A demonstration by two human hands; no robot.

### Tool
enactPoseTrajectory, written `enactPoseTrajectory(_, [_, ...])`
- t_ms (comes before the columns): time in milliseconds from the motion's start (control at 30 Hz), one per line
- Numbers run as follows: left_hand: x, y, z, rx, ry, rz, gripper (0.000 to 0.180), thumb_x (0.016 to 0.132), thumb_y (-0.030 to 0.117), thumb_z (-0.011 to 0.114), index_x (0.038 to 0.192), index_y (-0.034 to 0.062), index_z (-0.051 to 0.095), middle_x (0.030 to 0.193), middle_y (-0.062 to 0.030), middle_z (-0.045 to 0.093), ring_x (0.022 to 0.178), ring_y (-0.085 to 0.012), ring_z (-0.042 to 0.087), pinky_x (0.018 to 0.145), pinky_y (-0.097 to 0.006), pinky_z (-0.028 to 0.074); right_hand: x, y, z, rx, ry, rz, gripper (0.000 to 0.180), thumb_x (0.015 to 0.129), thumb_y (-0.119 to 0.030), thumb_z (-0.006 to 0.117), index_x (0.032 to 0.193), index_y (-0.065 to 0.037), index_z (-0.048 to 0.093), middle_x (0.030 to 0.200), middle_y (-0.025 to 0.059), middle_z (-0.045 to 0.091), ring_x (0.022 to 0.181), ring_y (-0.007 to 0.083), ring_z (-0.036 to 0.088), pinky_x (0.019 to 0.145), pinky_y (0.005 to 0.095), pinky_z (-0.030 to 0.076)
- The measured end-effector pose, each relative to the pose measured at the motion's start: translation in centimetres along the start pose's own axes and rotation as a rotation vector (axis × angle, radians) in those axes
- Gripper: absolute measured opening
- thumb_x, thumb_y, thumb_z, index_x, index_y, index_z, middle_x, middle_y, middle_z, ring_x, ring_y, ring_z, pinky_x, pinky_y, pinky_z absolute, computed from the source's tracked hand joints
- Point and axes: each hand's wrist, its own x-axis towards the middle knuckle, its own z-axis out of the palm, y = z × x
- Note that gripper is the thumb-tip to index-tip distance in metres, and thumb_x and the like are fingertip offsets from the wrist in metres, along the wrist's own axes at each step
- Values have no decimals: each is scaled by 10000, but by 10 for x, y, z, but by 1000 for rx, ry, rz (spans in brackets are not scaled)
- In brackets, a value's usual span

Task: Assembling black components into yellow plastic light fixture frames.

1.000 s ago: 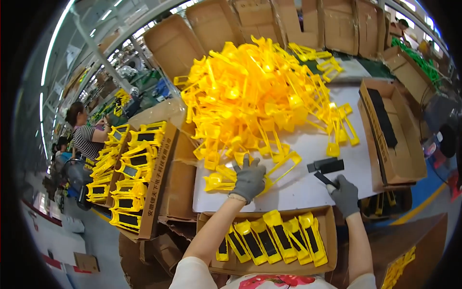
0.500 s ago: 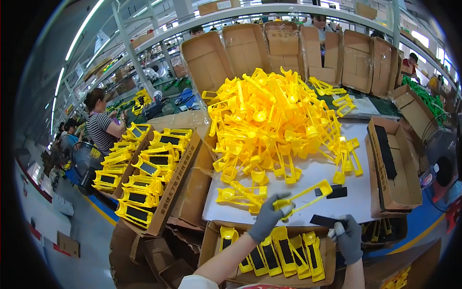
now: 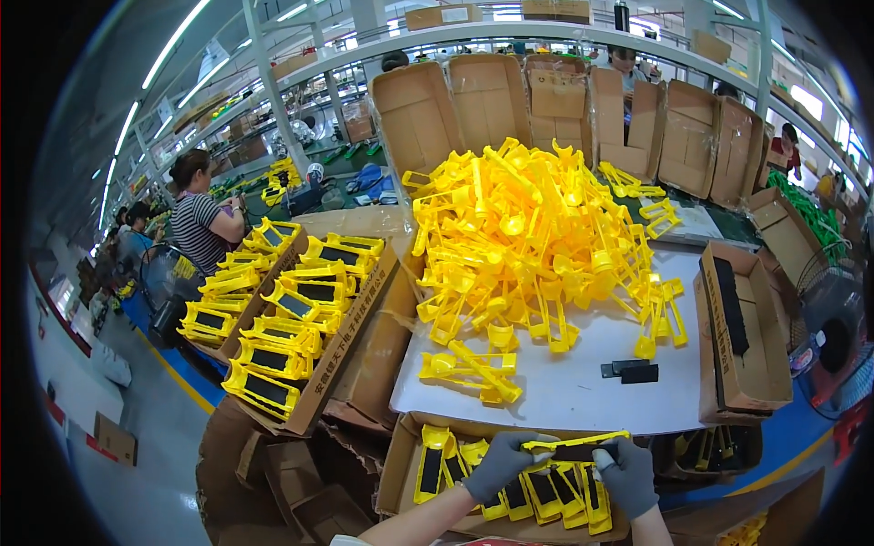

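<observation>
Above the near edge of the table, my left hand in a grey glove is closed on the left end of a yellow plastic frame, seen edge-on. My right hand, gloved alike, is closed at the frame's other end. Its fingers hold a flat black strip against the frame; how far the strip sits inside cannot be made out. Right below my hands is a cardboard box with a row of yellow frames bearing black strips.
A large heap of yellow frames covers the white table. Loose black strips lie near its right side. Cardboard boxes of filled frames stand left, another box right. A fan and a co-worker flank the table.
Both hands have come down and toward each other over the near box. The black strip, apart from the yellow frame before, is now against it. The frame has turned edge-on.
</observation>
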Motion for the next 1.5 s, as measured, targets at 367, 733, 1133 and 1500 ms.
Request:
enactPoseTrajectory(367, [1, -13, -7, -200, -27, -54, 302, 864, 79, 682, 1146, -23, 651, 984, -82, 680, 844, -117, 658, 734, -243, 574, -7, 3, 8, 32, 49, -42, 185, 881, -144, 649, 911, 38, 632, 621, 55, 637, 531, 83, 601, 492, 239, 466])
enactPoseTrajectory(733, [-6, -4, 3, -114, 7, -68, 288, 850, 137, 727, 1082, -25, 673, 875, -34, 675, 740, -64, 617, 672, -201, 528, -10, 4, 15, -362, 0, 12, 332, 790, -318, 762, 888, -26, 637, 627, 89, 628, 552, 202, 635, 529, 320, 484])
enactPoseTrajectory(1133, [-16, 0, -6, -176, -125, -99, 240, 850, 118, 724, 1055, 4, 675, 802, -37, 646, 629, -69, 615, 571, -187, 510, -21, 19, 13, 332, -101, 171, 225, 802, -116, 708, 958, 29, 634, 702, 92, 649, 508, 111, 608, 489, 235, 484])
enactPoseTrajectory(1500, [-34, -8, -23, -35, -67, -213, 188, 830, 143, 744, 971, 34, 685, 758, -20, 650, 561, -51, 580, 494, -187, 479, -50, 6, 43, 76, -96, 329, 317, 805, -224, 718, 1036, -28, 627, 892, 161, 648, 777, 219, 635, 685, 336, 489])
